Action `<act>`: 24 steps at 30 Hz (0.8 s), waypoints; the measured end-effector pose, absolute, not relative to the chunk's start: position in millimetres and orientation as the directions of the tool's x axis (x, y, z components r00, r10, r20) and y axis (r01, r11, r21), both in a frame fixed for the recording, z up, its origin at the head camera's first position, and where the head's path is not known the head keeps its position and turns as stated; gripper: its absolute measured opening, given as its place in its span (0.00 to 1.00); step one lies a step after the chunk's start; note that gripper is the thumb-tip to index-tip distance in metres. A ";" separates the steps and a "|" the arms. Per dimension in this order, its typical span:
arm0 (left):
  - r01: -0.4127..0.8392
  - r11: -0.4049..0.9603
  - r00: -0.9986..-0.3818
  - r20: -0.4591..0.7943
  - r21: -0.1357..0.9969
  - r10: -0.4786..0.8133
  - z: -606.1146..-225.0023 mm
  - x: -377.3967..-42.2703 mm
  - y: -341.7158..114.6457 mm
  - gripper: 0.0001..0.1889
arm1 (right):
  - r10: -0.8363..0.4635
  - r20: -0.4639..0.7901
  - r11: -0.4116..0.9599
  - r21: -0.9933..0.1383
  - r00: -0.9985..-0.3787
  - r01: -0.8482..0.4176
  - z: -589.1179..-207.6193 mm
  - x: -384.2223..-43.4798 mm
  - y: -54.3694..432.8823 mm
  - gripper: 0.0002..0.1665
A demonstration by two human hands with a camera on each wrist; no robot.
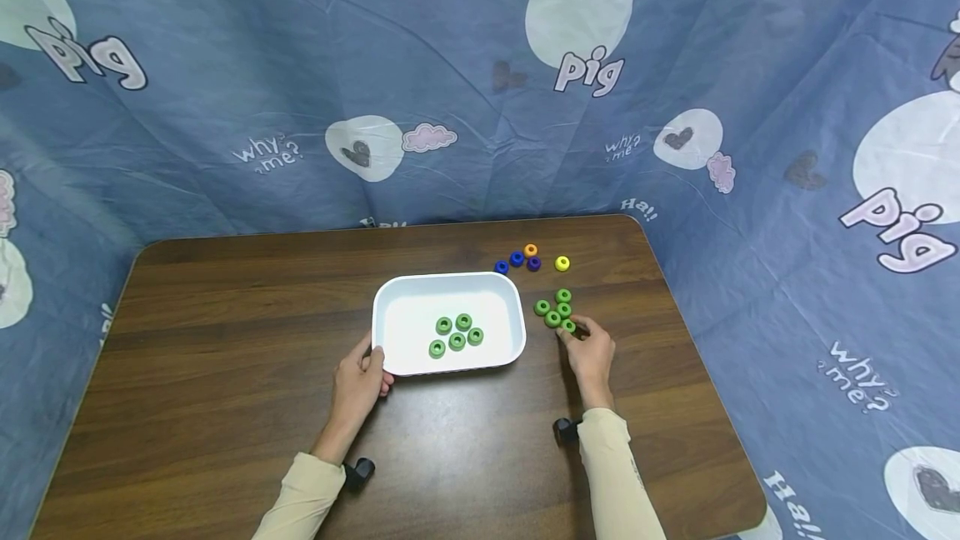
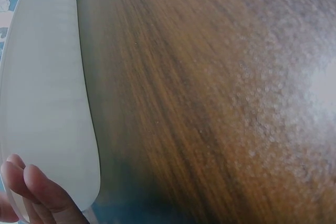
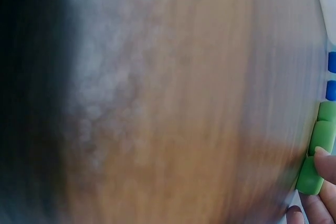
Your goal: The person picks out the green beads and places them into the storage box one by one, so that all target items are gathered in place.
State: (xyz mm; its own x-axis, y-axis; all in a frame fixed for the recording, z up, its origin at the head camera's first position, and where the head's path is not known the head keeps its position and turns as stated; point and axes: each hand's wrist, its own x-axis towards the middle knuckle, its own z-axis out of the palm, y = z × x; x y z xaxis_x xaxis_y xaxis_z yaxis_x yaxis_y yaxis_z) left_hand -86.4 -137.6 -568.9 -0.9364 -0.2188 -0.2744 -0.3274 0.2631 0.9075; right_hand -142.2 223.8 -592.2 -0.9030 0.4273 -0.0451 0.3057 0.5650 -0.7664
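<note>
Left hand is gripping the white tray, mid-frame; right hand is pinching a green ring, right of centre.

both arms extended forward | left hand gripping | right hand pinching

Five beads lie in the tray on the table. Right of the tray sits a bead cluster; five loose beads lie farther back

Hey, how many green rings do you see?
10: five green rings in the white tray, and five green rings right of it, including one the right hand pinches. That hand may hide others.
</note>
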 end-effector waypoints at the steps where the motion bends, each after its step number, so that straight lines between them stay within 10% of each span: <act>1: -0.327 0.264 -0.936 -0.274 0.907 -0.219 -569.2 -86.5 -137.5 0.28 | 0.429 -0.045 0.563 -0.768 -0.902 0.306 -592.3 -142.2 223.7 0.19; 24: -0.339 0.256 -0.933 -0.287 0.905 -0.218 -568.4 -86.7 -137.4 0.28 | 0.457 -0.013 0.554 -0.778 -0.890 0.296 -587.9 -136.3 223.2 0.19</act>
